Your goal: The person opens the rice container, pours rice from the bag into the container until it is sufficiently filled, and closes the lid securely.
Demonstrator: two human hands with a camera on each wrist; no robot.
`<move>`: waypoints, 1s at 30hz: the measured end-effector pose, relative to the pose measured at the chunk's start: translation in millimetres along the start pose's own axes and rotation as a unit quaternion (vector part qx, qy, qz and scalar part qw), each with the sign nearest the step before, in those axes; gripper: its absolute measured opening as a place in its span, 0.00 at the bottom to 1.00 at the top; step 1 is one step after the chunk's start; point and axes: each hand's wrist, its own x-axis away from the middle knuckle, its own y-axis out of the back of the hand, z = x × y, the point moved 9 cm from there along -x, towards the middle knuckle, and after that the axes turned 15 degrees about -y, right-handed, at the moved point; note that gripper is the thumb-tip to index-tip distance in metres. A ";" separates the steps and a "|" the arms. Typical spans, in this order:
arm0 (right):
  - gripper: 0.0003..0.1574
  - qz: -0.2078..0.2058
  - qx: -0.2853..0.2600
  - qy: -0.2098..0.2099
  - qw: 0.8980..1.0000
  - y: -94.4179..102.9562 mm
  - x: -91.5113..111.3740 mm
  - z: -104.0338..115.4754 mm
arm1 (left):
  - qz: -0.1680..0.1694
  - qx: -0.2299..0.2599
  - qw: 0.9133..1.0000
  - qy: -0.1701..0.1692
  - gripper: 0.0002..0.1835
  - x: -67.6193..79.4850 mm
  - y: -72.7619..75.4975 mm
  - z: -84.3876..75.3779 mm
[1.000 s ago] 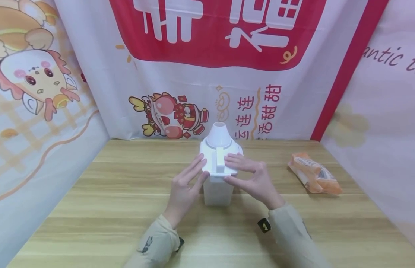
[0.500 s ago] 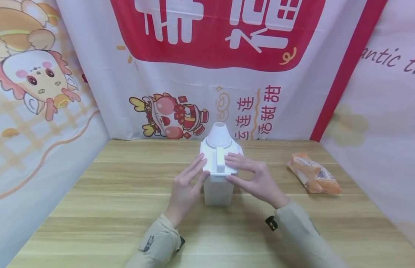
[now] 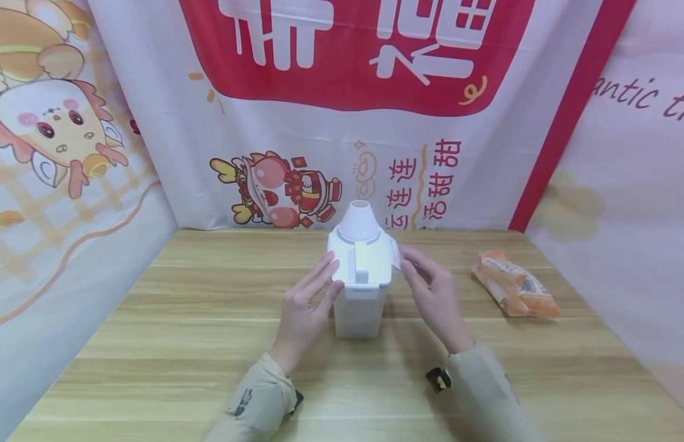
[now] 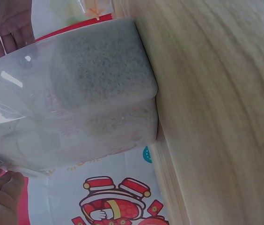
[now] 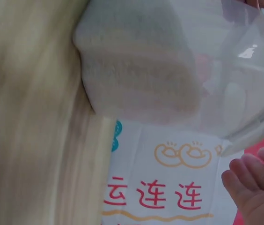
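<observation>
A translucent rice storage container (image 3: 358, 313) stands upright on the table, rice filling its lower part in the left wrist view. Its white lid (image 3: 342, 255) carries a white cone-shaped cup (image 3: 358, 222), narrow end up, and a raised handle-like bar. My left hand (image 3: 306, 307) grips the lid's left front corner, fingers on the side and thumb at the front. At the lid's right edge, my right hand (image 3: 435, 294) has its fingertips beside a side flap (image 3: 396, 253) that sticks outward. Its fingers look loosely bent in the right wrist view, just off that flap (image 5: 249, 140).
An orange-and-white plastic packet (image 3: 516, 285) lies on the wood-grain table (image 3: 209, 344) to the right. Printed cloth (image 3: 298, 123) hangs behind, with more cloth on both sides. A black strap (image 3: 438, 379) dangles by the right sleeve.
My right hand has left the lid's top and front edge and moved to its right side, where the flap now stands out. My left hand stays in place.
</observation>
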 end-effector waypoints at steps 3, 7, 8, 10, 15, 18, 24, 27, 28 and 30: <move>0.18 -0.009 -0.010 -0.011 1.000 -3.8 -0.5 -10.7 | -0.001 0.003 1.000 -0.002 0.23 -0.2 -0.2 -1.0; 0.17 -0.038 -0.014 -0.009 0.999 -5.7 -3.2 -27.0 | -0.003 0.005 1.000 -0.004 0.23 -0.7 0.0 -2.3; 0.17 -0.044 -0.017 -0.007 0.999 -5.8 -4.0 -31.0 | -0.002 0.005 1.000 -0.004 0.23 -0.8 0.1 -2.6; 0.16 -0.055 -0.023 -0.005 0.998 -6.0 -3.9 -34.0 | -0.001 0.004 1.000 -0.003 0.23 -1.0 0.0 -2.8; 0.16 -0.061 -0.045 0.004 0.997 -9.1 -1.6 -34.7 | 0.000 0.000 1.000 -0.001 0.23 -1.3 0.1 -2.6; 0.16 -0.072 -0.019 0.001 0.997 -11.0 0.2 -34.0 | -0.001 -0.001 1.000 -0.001 0.23 -1.0 0.1 -2.1; 0.16 -0.077 -0.012 0.000 0.997 -13.7 1.6 -34.1 | -0.003 -0.001 1.000 -0.007 0.23 -0.5 0.2 -3.3; 0.16 -0.074 -0.031 -0.001 0.997 -13.7 1.7 -34.9 | -0.003 -0.002 1.000 -0.009 0.23 -0.6 0.3 -4.0; 0.16 -0.073 -0.036 -0.001 0.997 -13.8 1.7 -35.0 | -0.002 -0.003 1.000 -0.008 0.23 -0.7 0.3 -4.1; 0.16 -0.072 -0.046 -0.004 0.996 -13.2 3.5 -30.8 | -0.002 -0.005 1.000 -0.009 0.23 -0.6 0.0 -3.6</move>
